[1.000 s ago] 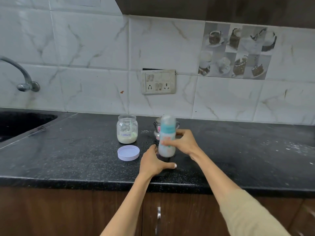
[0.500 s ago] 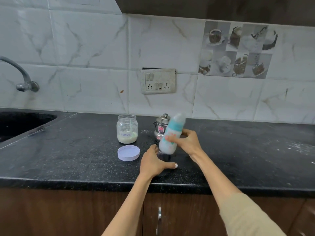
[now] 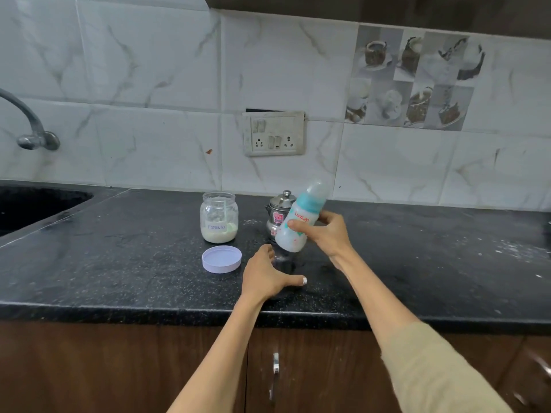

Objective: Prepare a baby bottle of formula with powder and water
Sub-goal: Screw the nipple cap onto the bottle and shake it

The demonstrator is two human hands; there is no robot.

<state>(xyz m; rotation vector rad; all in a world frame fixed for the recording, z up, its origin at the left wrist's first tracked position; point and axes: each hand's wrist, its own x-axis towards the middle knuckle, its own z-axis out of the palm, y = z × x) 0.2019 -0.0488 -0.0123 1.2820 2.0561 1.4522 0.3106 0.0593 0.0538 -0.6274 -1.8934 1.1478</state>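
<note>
Above the middle of the black counter, a capped baby bottle is held clear of the surface in the person's right hand, whose thumb and fingers curl round its lower body. The bottle does not stand upright: its long axis leans, the domed cap and teal collar pointing up and to the right toward the tiled wall, the milky base pointing down and to the left. The grip sits on the right flank of the bottle, below the collar, so most of the bottle's length lies up and to the left of the palm.

Below it and nearer the counter's edge, the left hand rests on the surface, thumb stretched right, holding nothing; it lies just under and left of the bottle's base, close but apart from it. Of the two, the right hand alone carries the load.

A small steel pot with a lid stands just behind the bottle. To its left stands an open glass jar of pale powder, and its lilac lid lies flat on the near side of it.

With cap on and contents cloudy, the mixing stage looks to be in hand; the tilt suggests shaking or swirling, and any set-down would call for righting the axis first.
</note>
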